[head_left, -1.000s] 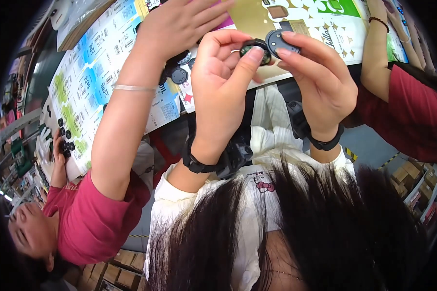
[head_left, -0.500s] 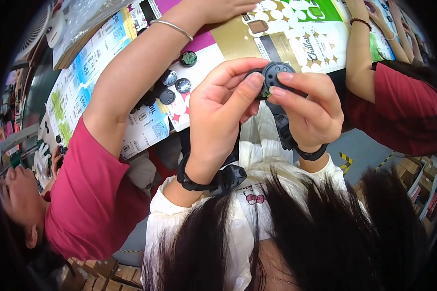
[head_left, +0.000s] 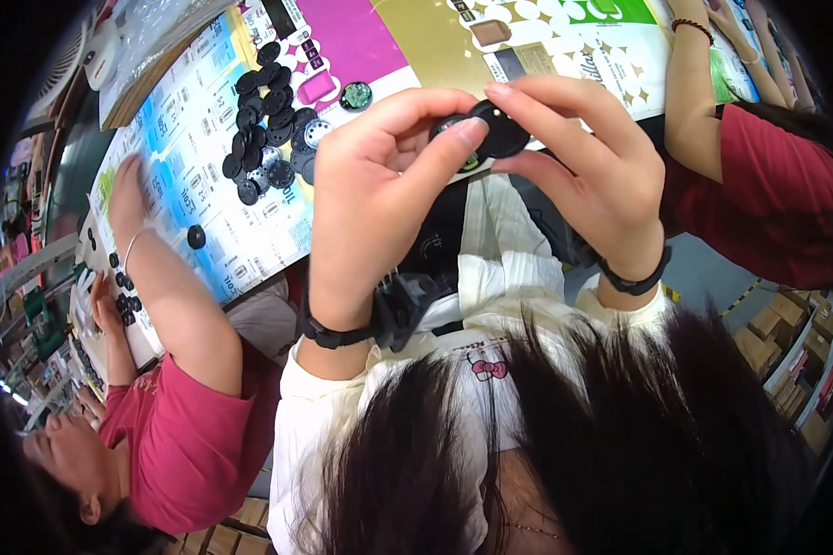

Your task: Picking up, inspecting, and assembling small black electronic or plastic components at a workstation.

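Where the right hand [head_left: 611,171] pinches, fingertips [head_left: 498,90] flank a disc [head_left: 507,136] (black)

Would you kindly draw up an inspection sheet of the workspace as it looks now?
Surface: table covered with colourful printed sheets.
Job's things: round part with green circuitry and round black piece, overlapping in view; contact unclear.
Clutter: heap of mostly black discs; green-faced disc lying apart.
Hands: left hand grips the green-bearing part; right hand pinches the black piece.
Cables: nothing seen.
Surroundings: co-workers' red sleeves at left and right; cardboard boxes at right.
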A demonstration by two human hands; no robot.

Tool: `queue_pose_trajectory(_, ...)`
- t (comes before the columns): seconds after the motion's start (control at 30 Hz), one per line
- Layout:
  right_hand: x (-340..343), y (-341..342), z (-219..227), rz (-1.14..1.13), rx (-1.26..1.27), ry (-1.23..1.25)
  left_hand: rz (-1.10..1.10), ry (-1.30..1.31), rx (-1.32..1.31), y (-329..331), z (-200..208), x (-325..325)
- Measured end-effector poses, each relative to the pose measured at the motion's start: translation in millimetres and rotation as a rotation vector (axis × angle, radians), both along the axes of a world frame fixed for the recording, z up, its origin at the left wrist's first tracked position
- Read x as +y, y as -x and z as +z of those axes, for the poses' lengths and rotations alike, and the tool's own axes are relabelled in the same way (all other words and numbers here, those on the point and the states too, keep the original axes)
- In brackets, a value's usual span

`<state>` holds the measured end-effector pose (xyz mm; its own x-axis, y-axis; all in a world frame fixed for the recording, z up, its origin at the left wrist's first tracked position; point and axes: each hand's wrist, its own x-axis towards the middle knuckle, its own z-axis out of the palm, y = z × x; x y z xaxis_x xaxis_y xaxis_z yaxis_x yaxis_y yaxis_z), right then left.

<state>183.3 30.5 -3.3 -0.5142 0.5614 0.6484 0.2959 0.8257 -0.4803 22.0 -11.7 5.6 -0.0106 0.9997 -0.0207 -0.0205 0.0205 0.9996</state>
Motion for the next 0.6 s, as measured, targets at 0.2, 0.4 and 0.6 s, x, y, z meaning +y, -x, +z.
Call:
queue_pose_trajectory(0.2, -1.5, 5.0, -2.6, 0.016, -0.061, -0.046, -0.038, 0.042, 0.168, 11.8, 7.0, -4.5)
queue_pose_trajectory(0.4, -12.6, 13.5, 11.9, -0.084, 0.019, 0.04, 0.059, 0.074, -0.216, 16.4, -3.6, -6.8)
queue_pose_trajectory(0.6, -3.1, 17.4, -1.2, -0.026, 0.049, -0.043, -0.031, 0.069, -0.345, 7.6, -0.5, -8.4)
